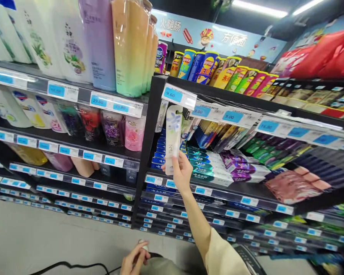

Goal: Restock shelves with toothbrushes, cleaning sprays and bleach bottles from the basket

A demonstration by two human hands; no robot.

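Observation:
My right hand [182,172] reaches out to the shelf, thumb and fingers closed round the lower end of a slim white toothbrush pack [172,133]. The pack stands upright, with blue flowers printed on it and a hang hole at the top. Just behind it hang other toothbrush packs [208,133] on hooks, and toothpaste boxes [199,168] lie stacked below. Down at the bottom, near my lap, my left hand [136,259] has its fingers curled on a small white object [143,244], too little of which shows to name.
Price labels run along the shelf edges, one marked 9.60 [179,96] right above the pack. Shampoo or body wash bottles [100,46] line the left shelves. Chip cans [206,67] stand on top at the right. A black cable [71,263] crosses the grey floor.

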